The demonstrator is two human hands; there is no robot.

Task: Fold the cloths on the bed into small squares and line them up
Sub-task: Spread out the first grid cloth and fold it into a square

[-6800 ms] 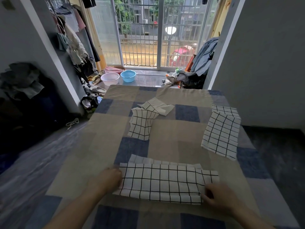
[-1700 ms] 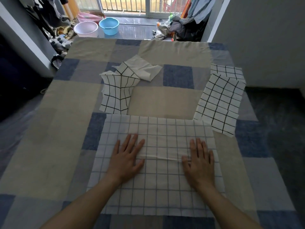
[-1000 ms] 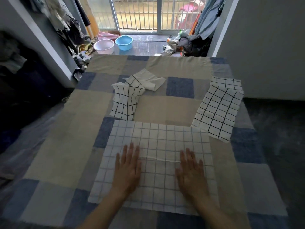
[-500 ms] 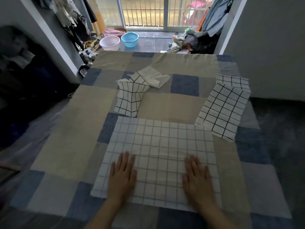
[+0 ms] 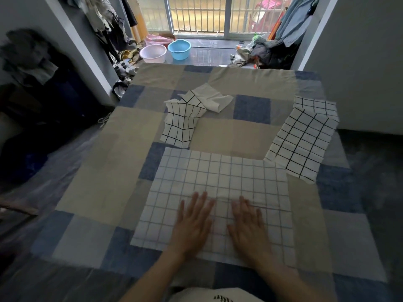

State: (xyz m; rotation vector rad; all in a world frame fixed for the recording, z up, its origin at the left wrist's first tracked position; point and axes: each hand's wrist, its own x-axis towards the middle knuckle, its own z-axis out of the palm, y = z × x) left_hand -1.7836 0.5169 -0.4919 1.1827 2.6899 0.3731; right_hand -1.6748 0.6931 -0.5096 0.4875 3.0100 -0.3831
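A large white cloth with a faint grid (image 5: 220,182) lies spread flat on the near part of the bed (image 5: 122,162). My left hand (image 5: 192,223) and my right hand (image 5: 248,227) press flat on its near middle, fingers straight, close together. A crumpled black-grid cloth (image 5: 183,125) lies beyond it at centre left, with a plain white piece (image 5: 213,98) on its far end. Another black-grid cloth (image 5: 301,142) lies flat at the right, overlapping a smaller grid cloth (image 5: 314,105) behind it.
The bed has a patchwork cover in beige and blue. Past its far edge stand a pink basin (image 5: 152,53) and a blue basin (image 5: 179,49) on the floor. Clothes hang at the left wall (image 5: 104,25). A grey wall (image 5: 359,62) runs along the right.
The folded strip has been opened out into a flat square. Over the last half second both hands slid inward toward the cloth's middle, still pressing flat.
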